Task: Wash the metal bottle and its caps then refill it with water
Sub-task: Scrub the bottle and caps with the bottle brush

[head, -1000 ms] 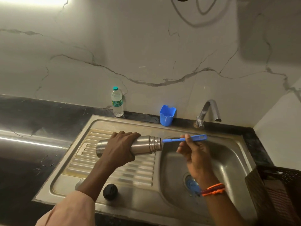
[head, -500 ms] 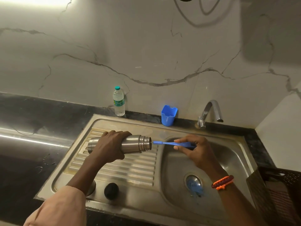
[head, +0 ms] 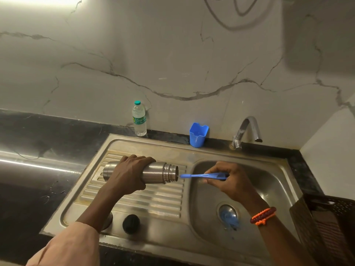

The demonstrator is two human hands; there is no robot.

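The left hand (head: 127, 174) is gripping the metal bottle (head: 153, 172) round its middle, fingers curled over it, holding it on its side above the ribbed drainboard of the sink (head: 146, 196), open threaded mouth facing right toward the basin. The right hand (head: 228, 179) is pinching the handle of a blue brush (head: 194, 176), its tip sitting just at the bottle's mouth; whether it is already inside is hard to tell. A black cap (head: 131, 224) is lying on the sink's front ledge, and 1 round metal piece beside it is mostly hidden by the left forearm. The likely trouble: the slim plastic brush is looking short for the bottle's depth, so the bottom may be going unscrubbed, and a hard push could be bending it or slipping it from the pinch. The smooth steel could be turning slick and sliding in the grip. The mouth is lying over the drainboard, so spill may be running toward the surface (head: 38, 169)
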